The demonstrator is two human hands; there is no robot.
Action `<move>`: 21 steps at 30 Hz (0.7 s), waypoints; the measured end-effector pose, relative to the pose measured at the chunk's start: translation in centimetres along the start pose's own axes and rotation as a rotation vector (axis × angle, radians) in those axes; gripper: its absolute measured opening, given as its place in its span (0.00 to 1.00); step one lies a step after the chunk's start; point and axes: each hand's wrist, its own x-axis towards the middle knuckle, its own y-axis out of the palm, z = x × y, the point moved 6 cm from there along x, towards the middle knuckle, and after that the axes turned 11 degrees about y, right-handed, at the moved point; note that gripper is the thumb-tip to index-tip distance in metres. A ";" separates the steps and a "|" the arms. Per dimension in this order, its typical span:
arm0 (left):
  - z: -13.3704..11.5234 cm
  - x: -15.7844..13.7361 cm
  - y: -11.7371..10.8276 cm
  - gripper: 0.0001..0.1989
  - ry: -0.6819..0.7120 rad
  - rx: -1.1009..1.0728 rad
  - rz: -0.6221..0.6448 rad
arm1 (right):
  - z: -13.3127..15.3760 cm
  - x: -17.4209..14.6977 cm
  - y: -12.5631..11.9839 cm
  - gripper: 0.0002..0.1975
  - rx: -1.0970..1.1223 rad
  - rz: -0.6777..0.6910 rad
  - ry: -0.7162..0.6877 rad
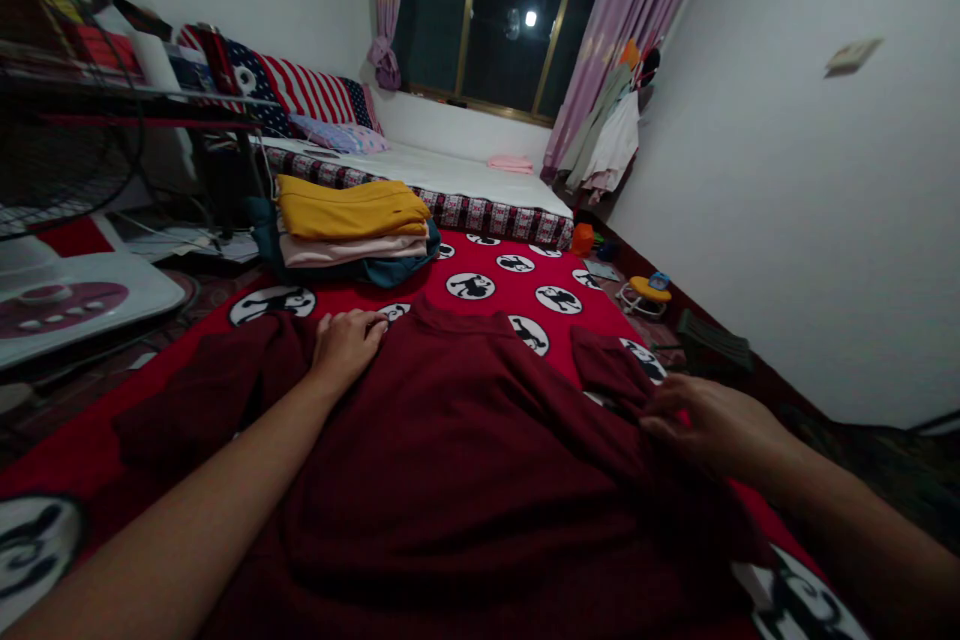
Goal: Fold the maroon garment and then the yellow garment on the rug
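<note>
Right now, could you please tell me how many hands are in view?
2: the left hand rests on the maroon garment, left of its collar; the right hand appears to pinch its right-side sleeve. No other hands show.

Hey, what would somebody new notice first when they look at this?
Probably the dark maroon garment spread across the foreground, with the left hand and right hand at it. The bright red cover beneath, patterned with black-and-white circles, would likely come next. Past the left hand, a mustard-yellow folded garment tops a stack of clothes.
</note>
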 end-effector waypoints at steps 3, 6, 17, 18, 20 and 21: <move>0.3 -0.1 -0.3 0.19 0.042 0.007 0.040 | 5.2 3.0 1.6 0.14 0.072 0.044 -0.006; 0.4 -0.4 -0.8 0.22 0.160 -0.074 0.092 | 8.9 5.5 5.1 0.27 0.199 0.151 0.058; -1.0 -4.7 -5.6 0.22 0.123 -0.512 0.688 | 8.6 2.7 5.6 0.18 0.321 0.431 -0.020; -1.3 -4.9 -6.2 0.22 0.113 -0.546 0.752 | 7.9 2.3 4.7 0.18 0.364 0.516 -0.034; -1.7 -4.5 -7.3 0.22 0.119 -0.572 0.858 | 6.8 2.1 2.8 0.19 0.438 0.662 -0.056; -1.8 -3.6 -7.9 0.22 0.131 -0.550 0.876 | 6.4 2.4 1.7 0.19 0.462 0.702 -0.065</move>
